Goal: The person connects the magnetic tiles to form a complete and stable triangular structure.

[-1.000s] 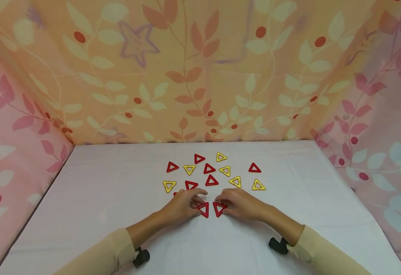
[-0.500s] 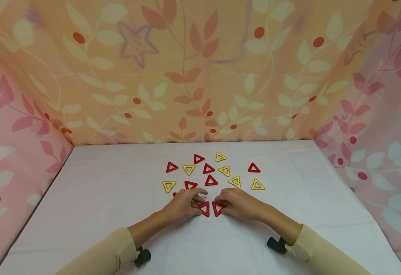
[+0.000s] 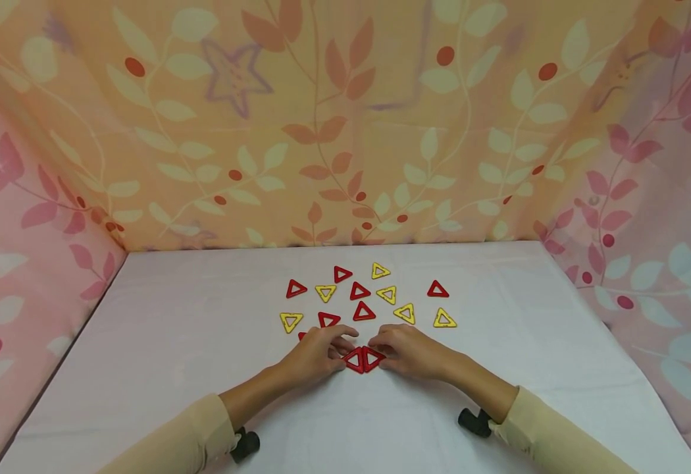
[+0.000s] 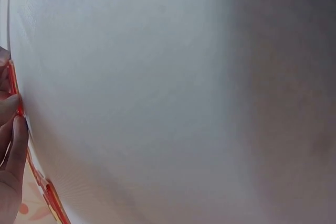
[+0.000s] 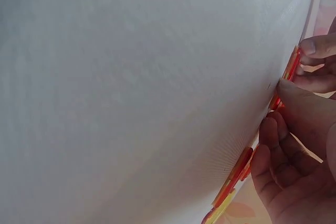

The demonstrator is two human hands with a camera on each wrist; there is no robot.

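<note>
Just beyond the left fingers, a loose yellow triangle lies on the table. The left hand pinches a red triangular frame. Between both sets of fingers, it meets the second red frame edge to edge, and the right hand pinches that one. To my eye this pair is the only join made. Everything else, red triangles and yellow alike, lies unjoined beyond the fingers, out past the right hand; one red is half hidden.

Room over left tablecloth; scattered triangles block middle.
</note>
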